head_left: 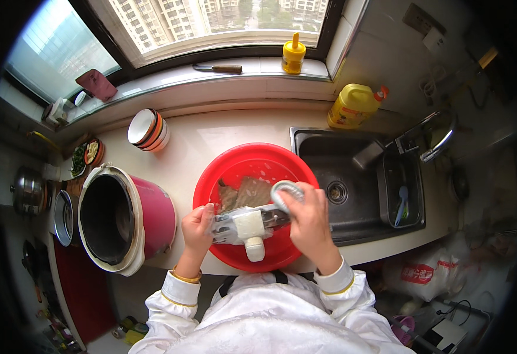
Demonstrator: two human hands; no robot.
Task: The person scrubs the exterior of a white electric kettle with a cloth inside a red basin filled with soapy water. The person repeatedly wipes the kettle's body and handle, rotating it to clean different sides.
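Over a red plastic basin (205, 170), my left hand (198, 228) grips one end of a dark and white object (247, 225) that looks wet and soapy. A white block and a short white rounded stub stick out from its middle; its exact kind is unclear. My right hand (314, 217) holds a pale grey-green, oval scrubber or brush (287, 193) against or just above the other end. Beneath both hands, brownish-grey cloths (252, 192) lie in the basin with some white suds. The fingers of my right hand partly hide the scrubber.
A stainless sink (356, 177) with a faucet (437, 144) adjoins the basin's right side. To the left stand a pink rice cooker body (152, 212) and stacked bowls (148, 128). A yellow detergent jug (353, 106) stands behind the sink. A wooden-handled knife (218, 68) lies on the sill.
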